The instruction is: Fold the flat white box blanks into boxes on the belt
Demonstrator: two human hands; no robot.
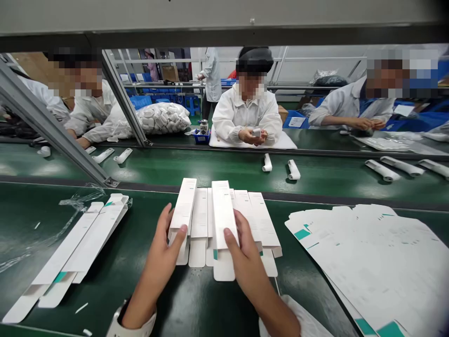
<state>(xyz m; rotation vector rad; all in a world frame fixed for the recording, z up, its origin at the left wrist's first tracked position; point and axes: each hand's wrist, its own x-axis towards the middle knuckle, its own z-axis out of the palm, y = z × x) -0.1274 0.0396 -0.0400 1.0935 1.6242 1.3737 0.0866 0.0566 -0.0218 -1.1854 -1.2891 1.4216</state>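
Observation:
Several long white folded cartons (pixel 201 220) lie side by side on the green table in front of me. My left hand (pixel 164 252) grips the leftmost carton (pixel 184 206) at its near end, thumb on top. My right hand (pixel 245 255) holds a carton (pixel 222 215) in the middle of the row, thumb pressed on its top face. Both hands are closed round their cartons.
Two assembled long cartons (pixel 75 248) lie at the left, by clear plastic wrap (pixel 75 202). A fanned stack of flat carton blanks (pixel 379 262) fills the right. Beyond, a green conveyor belt (pixel 210 171) carries white devices (pixel 293 169). Three people in white coats sit opposite.

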